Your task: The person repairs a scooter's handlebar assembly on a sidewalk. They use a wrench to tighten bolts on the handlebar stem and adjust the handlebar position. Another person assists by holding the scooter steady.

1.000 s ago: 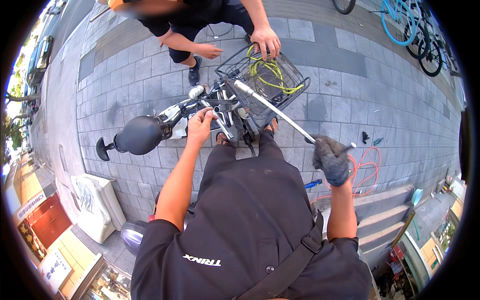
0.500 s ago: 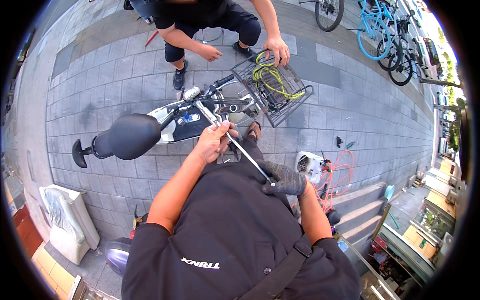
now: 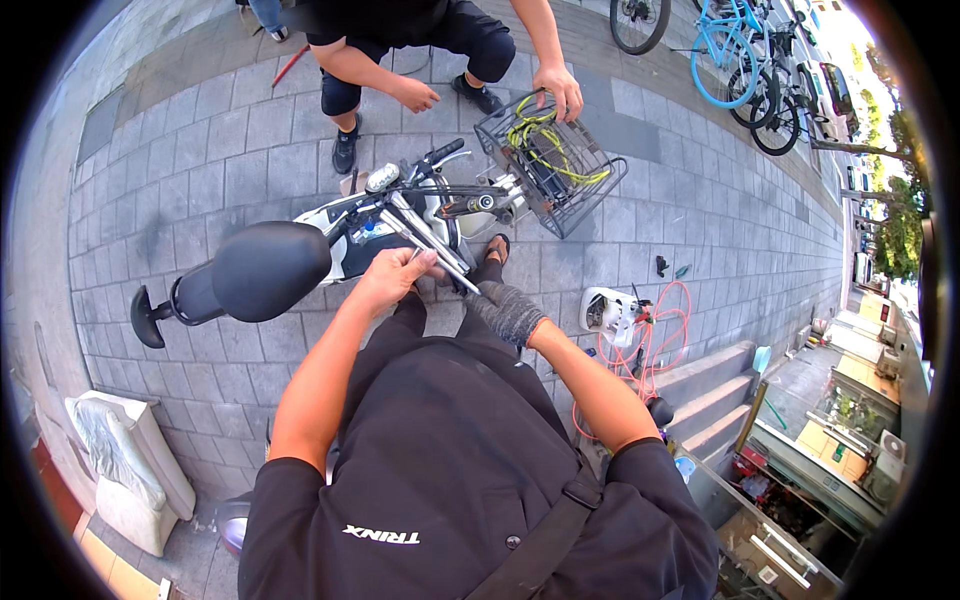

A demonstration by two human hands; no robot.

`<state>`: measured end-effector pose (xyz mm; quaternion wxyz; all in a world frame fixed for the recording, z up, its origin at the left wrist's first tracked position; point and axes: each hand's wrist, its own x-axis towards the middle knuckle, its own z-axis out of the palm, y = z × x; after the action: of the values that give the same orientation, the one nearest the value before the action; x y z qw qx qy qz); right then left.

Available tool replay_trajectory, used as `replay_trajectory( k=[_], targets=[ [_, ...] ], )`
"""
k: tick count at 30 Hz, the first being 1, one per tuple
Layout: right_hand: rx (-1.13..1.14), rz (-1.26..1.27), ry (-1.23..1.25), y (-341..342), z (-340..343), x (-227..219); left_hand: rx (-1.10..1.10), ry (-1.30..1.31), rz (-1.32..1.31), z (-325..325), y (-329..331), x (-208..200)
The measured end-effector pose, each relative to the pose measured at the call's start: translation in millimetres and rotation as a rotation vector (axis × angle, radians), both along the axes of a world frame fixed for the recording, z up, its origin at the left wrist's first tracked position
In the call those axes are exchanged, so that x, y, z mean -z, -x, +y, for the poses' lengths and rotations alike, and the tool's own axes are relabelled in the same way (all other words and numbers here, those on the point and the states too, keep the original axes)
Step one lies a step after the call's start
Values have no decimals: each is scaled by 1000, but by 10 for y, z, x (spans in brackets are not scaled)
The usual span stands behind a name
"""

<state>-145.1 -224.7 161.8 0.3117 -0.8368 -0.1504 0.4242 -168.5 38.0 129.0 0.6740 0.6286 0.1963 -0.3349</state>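
My bare left hand (image 3: 392,280) pinches a slim silver metal rod (image 3: 455,278) that slants from the electric bike (image 3: 345,250) down toward me. At the rod's lower end my right hand (image 3: 507,312), in a grey knitted glove, is closed around it, its fingertips partly hidden. Close beside the rod, another silver tube (image 3: 415,222) runs from the bike's handlebar area. The bike lies across in front of me, with a black saddle (image 3: 275,268) at left and a wire basket (image 3: 555,170) at right. A yellow-green cable (image 3: 540,140) lies inside the basket.
A person (image 3: 400,50) crouches opposite, one hand on the basket's rim. At right on the paving are a white housing (image 3: 607,312) and a coiled orange hose (image 3: 670,330), near steps (image 3: 700,390). An old white seat (image 3: 130,470) stands at lower left; parked bicycles (image 3: 745,70) are upper right.
My gloved right hand has moved up and left, closer to my left hand and the bike. The rod's lower end has moved with it. The other person still touches the basket.
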Motion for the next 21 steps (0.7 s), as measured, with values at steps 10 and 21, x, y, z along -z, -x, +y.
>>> replay_trajectory(
  k=[10,21],
  targets=[
    [-2,-437,396,-499,-574,283,-91,-309,124,764,1270,545],
    [-14,-336,109,-460,-182,205,-206,-322,148,859,1227,404]
  ],
)
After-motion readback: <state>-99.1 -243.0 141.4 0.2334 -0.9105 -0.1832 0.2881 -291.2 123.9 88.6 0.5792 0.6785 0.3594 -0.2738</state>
